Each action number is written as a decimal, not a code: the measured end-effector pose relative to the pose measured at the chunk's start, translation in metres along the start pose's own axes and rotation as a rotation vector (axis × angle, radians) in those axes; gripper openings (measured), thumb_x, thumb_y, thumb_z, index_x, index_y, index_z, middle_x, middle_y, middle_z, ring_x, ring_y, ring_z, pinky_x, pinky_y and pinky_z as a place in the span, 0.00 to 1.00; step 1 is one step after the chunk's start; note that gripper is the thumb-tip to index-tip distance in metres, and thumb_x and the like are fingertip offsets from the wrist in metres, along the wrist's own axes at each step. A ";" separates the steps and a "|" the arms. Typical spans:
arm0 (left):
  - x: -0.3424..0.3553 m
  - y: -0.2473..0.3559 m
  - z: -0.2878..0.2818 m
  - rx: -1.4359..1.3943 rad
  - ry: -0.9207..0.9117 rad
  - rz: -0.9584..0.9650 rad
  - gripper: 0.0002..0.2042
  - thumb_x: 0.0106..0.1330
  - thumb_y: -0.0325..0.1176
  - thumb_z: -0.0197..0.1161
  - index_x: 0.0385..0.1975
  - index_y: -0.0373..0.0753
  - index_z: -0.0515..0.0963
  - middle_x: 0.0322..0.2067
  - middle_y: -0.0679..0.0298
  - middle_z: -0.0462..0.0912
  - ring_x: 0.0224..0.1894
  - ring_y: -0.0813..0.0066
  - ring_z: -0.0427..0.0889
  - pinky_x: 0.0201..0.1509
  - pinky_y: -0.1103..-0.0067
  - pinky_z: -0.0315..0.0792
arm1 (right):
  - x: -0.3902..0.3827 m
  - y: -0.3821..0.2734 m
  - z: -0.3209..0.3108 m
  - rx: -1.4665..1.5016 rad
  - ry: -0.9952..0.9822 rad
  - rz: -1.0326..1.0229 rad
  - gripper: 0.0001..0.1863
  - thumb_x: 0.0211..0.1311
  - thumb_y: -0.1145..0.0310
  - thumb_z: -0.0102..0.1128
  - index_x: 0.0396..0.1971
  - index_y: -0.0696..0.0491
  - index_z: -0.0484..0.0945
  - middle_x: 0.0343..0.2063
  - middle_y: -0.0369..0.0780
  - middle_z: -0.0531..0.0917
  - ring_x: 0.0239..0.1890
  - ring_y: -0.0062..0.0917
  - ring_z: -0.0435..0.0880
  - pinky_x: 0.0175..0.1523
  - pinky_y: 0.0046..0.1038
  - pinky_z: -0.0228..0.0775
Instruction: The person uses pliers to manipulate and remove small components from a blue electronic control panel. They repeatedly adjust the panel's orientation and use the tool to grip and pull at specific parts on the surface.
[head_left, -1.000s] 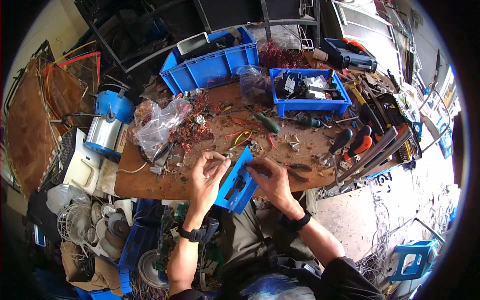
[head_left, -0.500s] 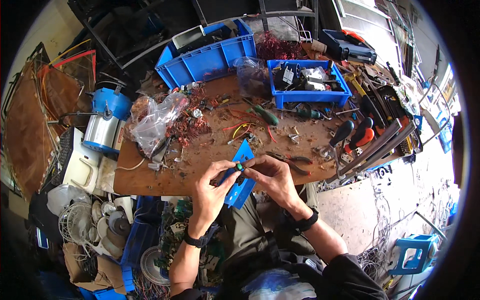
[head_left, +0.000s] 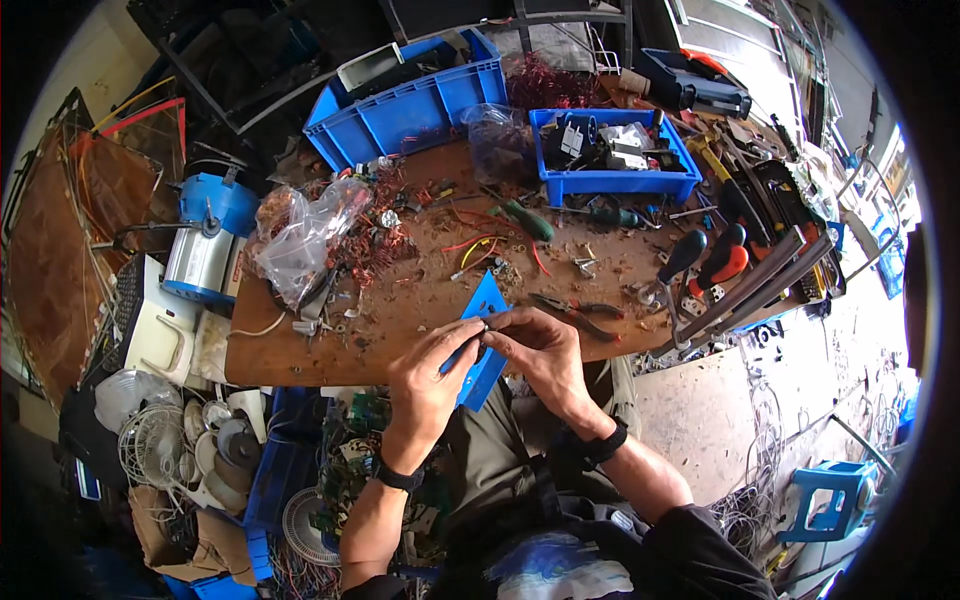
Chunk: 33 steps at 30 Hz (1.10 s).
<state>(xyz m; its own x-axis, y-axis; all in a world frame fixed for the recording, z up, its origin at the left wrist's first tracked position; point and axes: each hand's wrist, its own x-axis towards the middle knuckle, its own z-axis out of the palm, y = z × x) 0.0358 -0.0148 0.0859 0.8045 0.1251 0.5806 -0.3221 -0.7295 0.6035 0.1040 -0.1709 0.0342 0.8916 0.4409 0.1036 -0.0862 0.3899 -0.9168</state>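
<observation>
A flat blue panel (head_left: pixel 487 295) with several small holes lies tilted at the front edge of the workbench, over my lap. My left hand (head_left: pixel 432 380) is in front of it, thumb and fingers pinched together. Opposite, my right hand (head_left: pixel 545 358) also pinches, its fingertips meeting those of the left. Between both sets of fingertips is a small dark part (head_left: pixel 484 333), mostly covered, so its kind cannot be made out. Just right of the hands lie pliers (head_left: pixel 580 316) with red-and-black handles. Yellow and red wires (head_left: pixel 478 252) lie beyond the panel.
Two blue crates, one long (head_left: pixel 405 105) and one shallow (head_left: pixel 620 183), stand at the back. Green-handled screwdrivers (head_left: pixel 527 220) and a red-handled tool (head_left: pixel 722 262) lie on the bench (head_left: pixel 400 310). A clear plastic bag (head_left: pixel 312 245) and copper wire sit left.
The small green piece seen between my fingertips is now hidden. My left fingers have closed in over the part and shifted slightly. The view has moved a little.
</observation>
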 end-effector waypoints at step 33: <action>-0.014 -0.025 -0.014 -0.045 -0.001 0.019 0.20 0.74 0.17 0.58 0.65 0.35 0.77 0.61 0.51 0.84 0.62 0.54 0.84 0.64 0.67 0.78 | 0.094 0.007 -0.125 -1.000 0.365 -0.246 0.15 0.59 0.69 0.69 0.45 0.55 0.88 0.41 0.50 0.90 0.42 0.47 0.89 0.50 0.41 0.81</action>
<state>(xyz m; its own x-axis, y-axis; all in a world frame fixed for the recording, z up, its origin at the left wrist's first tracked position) 0.0253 0.0106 0.0701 0.7983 0.1109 0.5920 -0.3596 -0.7008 0.6161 0.2430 -0.2282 -0.0106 0.9274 0.1104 0.3575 0.3655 -0.4711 -0.8028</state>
